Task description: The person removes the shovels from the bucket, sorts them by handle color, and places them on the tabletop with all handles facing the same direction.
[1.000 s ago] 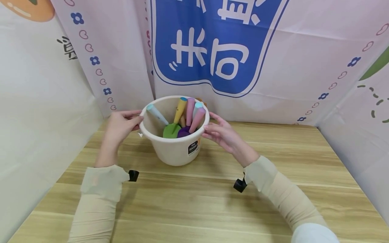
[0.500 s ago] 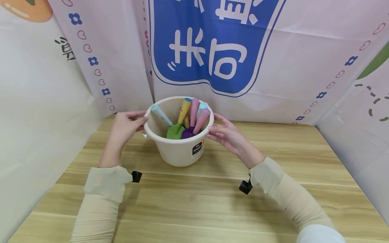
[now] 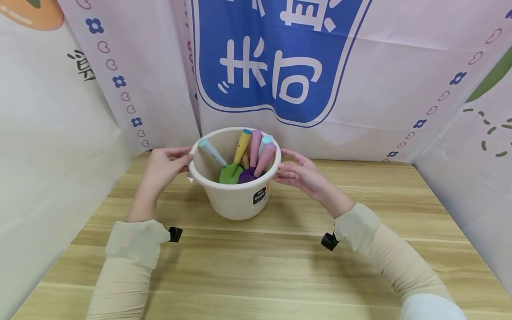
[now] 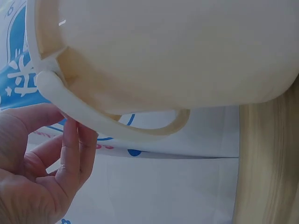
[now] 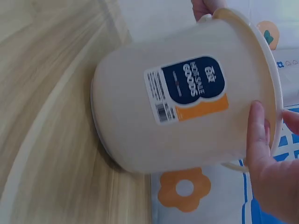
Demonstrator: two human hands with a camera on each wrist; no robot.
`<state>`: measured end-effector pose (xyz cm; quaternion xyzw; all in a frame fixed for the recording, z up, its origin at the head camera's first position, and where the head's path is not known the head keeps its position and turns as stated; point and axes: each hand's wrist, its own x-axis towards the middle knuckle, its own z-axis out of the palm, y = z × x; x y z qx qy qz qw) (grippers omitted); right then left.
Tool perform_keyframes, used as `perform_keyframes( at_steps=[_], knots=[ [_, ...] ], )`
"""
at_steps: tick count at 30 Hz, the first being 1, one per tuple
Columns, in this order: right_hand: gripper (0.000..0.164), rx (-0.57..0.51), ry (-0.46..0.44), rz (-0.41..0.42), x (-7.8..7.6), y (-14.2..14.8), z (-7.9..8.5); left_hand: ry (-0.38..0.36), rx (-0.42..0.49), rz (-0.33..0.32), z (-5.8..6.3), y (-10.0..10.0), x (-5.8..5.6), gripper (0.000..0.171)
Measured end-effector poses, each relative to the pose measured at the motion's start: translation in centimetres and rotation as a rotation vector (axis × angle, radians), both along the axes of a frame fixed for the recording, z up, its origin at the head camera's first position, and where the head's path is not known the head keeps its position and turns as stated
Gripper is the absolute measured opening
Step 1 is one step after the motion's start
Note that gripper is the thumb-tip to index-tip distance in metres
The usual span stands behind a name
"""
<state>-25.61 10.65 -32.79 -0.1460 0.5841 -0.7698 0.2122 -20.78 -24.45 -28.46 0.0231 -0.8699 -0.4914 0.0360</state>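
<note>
A cream plastic bucket stands upright on the wooden table near the back wall. My left hand holds its rim on the left side; the left wrist view shows those fingers by the end of the hanging carry handle. On the opposite side my right hand grips the rim, one finger lying along the outer wall. Several small shovels lean inside: a yellow handle, pink handles, pale blue handles, a green blade and a purple blade. Their lower parts are hidden.
White printed cloth surrounds the wooden table on the left, back and right, and the bucket is close to the back cloth. A black wrist camera sits by the left cuff, another black camera by the right.
Both hands have shifted the bucket a little to the right, mostly in the first half second. The shovels have moved with it, and both hands have stayed at the rim.
</note>
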Motion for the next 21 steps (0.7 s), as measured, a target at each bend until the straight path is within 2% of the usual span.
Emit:
perform_keyframes(
  at_steps=[5, 13, 17, 21],
  knots=[
    [0.053, 0.090, 0.091, -0.033, -0.8, 0.8, 0.1, 0.021, -0.090, -0.023, 0.3, -0.2, 0.1, 0.048],
    [0.041, 0.332, 0.357, -0.089, -1.6, 1.9, 1.4, 0.117, -0.251, -0.039, 0.2, 0.2, 0.2, 0.050],
    [0.039, 0.408, 0.455, -0.118, -1.8, 2.2, 2.0, 0.166, -0.324, -0.074, 0.1, 0.4, 0.0, 0.055],
    [0.038, 0.511, 0.556, -0.131, -1.9, 2.5, 2.3, 0.165, -0.391, -0.131, 0.0, 0.4, 0.0, 0.062]
  ],
)
